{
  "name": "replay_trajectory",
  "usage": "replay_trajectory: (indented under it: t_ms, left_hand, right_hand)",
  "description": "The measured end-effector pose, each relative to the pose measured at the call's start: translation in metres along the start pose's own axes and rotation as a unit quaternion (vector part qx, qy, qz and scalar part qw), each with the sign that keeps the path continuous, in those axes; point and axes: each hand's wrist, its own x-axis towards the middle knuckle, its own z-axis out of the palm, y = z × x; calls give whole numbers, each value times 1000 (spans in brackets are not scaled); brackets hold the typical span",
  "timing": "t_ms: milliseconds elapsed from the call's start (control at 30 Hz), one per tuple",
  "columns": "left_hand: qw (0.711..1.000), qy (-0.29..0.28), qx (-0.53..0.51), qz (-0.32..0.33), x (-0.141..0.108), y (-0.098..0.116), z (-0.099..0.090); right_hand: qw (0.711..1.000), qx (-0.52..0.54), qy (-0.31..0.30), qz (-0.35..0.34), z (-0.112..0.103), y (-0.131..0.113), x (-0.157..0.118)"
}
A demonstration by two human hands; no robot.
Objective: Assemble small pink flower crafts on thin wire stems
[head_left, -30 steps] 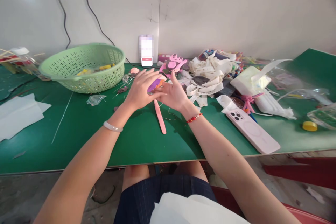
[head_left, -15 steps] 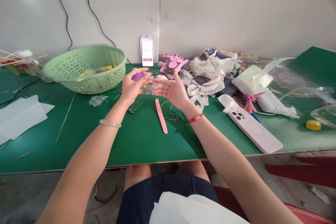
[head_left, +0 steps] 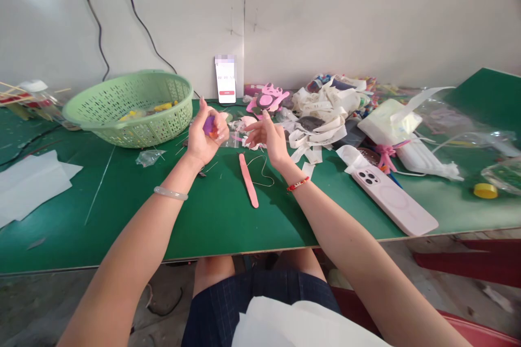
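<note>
Hands nearly meet: the left hand point(head_left: 202, 136) curls around a small purple piece point(head_left: 210, 126), the right hand point(head_left: 269, 138) open just beside it.

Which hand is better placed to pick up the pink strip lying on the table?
Probably the right hand: it is open, empty and close above the pink strip. The left hand is curled around a small purple lump, so it looks occupied.
</note>
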Motion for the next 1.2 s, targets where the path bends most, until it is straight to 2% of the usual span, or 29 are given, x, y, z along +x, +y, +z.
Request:
replay_trajectory:
  t_ms: [233,367,533,733,900,1033,1200]
  left_hand:
    - [998,55,-7,-6,0,1,0]
    - [998,52,-16,-16,1,0,2]
    - [998,21,-13,-66,2,-2,-3]
    - [999,18,34,11,4,-7,-5]
    - [998,1,64,23,6,-13,-7]
    - [993,-17,103,54,4,-21,-4]
    - [986,-65,124,86,-2,-27,3]
  right_hand:
    - [999,-32,-29,-33,2,2,-2]
    - [997,-56,-36,-38,2,2,-3]
    - [997,-63,-31,-38,3,1,-5]
    - [997,-59,-34,-33,3,2,-6]
    - [996,-64,-55,-23,4,4,-6]
    - [994,-37,-99,12,7,4,-5]
    - [986,58,-101,120,10,1,-4]
